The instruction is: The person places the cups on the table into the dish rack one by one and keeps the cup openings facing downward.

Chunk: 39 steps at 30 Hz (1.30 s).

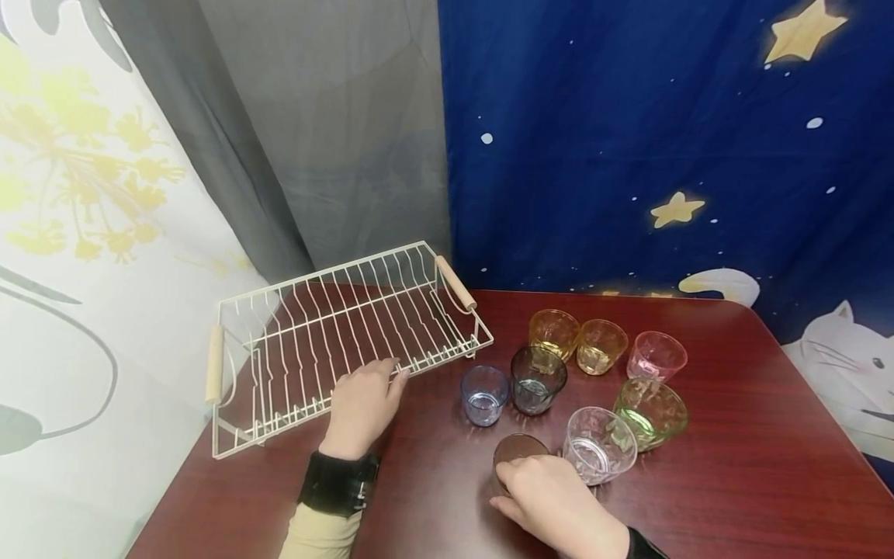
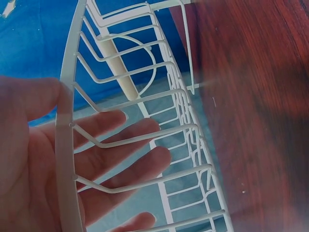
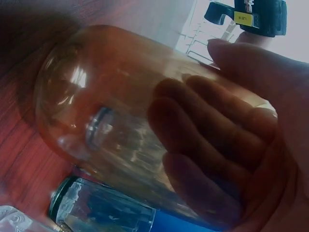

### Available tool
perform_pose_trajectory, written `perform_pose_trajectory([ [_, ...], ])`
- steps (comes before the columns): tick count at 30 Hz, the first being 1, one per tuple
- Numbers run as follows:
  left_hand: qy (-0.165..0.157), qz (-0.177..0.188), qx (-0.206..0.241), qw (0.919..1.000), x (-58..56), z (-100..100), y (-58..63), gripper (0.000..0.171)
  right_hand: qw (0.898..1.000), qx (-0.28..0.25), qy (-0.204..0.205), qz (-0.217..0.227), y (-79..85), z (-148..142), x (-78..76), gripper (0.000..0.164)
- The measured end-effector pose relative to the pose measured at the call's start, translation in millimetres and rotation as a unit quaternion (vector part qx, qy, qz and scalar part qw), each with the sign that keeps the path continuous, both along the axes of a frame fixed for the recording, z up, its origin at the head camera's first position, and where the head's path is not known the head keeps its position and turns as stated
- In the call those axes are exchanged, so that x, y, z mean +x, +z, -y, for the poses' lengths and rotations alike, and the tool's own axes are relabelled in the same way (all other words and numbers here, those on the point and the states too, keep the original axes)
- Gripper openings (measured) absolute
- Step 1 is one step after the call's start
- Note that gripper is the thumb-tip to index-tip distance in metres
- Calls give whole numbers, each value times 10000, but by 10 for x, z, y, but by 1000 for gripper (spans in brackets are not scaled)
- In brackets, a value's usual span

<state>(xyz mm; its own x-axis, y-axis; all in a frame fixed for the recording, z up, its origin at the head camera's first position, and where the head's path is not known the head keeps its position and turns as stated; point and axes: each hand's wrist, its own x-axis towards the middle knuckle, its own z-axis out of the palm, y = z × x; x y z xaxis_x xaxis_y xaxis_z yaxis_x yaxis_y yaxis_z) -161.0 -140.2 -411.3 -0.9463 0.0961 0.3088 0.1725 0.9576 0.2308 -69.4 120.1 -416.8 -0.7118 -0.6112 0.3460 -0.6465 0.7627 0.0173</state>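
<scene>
A white wire dish rack point(image 1: 322, 272) with wooden handles stands at the left of the table. At its near edge my left hand point(image 1: 363, 404) holds the rim; in the left wrist view the thumb lies on the flat bar point(image 2: 64, 145) and the fingers reach behind the wires. My right hand point(image 1: 552, 497) grips a brown glass cup point(image 1: 520, 445) near the front of the table. Up close, the right wrist view shows this cup point(image 3: 111, 87) with several fingers curled at it. Just right of it stands a clear glass cup point(image 1: 597, 450), partly overlapped by the hand.
Behind the right hand stand a blue cup point(image 1: 484, 396), a dark grey cup point(image 1: 536, 388), a green cup point(image 1: 649, 415), a pink cup point(image 1: 656, 357) and two amber cups, one at the back point(image 1: 554, 335). Curtains hang behind the reddish table point(image 1: 754, 435).
</scene>
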Motion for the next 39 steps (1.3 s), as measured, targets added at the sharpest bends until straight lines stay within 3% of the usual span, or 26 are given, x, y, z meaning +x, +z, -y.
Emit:
perform_pose_trajectory([
  [14,59,-297,80,9995,-3,-19,-20,35,9974,-423,-553,156,34,-2,-21,41],
  [17,64,-394,109,9991,-8,-20,-24,33,9941,-767,-621,452,84,-22,-54,42],
  [20,74,-528,127,9985,-10,-18,-36,31,9840,-1409,-701,839,145,-42,-95,36],
  [26,20,-686,233,9974,-10,-34,-26,28,9391,-2971,-934,1454,299,-79,-165,25],
  [30,-90,-715,346,9968,7,-62,13,27,9091,-3631,-1170,1671,374,-126,-198,20],
  [32,-225,-723,416,9963,27,-86,42,28,8892,-3965,-1263,1900,396,-152,-216,17],
  [34,-422,-747,475,9952,47,-120,79,30,8635,-4365,-1288,2176,407,-167,-229,12],
  [39,-1063,-576,940,9882,130,-264,181,37,7813,-5448,-1144,2822,399,-158,-272,16],
])
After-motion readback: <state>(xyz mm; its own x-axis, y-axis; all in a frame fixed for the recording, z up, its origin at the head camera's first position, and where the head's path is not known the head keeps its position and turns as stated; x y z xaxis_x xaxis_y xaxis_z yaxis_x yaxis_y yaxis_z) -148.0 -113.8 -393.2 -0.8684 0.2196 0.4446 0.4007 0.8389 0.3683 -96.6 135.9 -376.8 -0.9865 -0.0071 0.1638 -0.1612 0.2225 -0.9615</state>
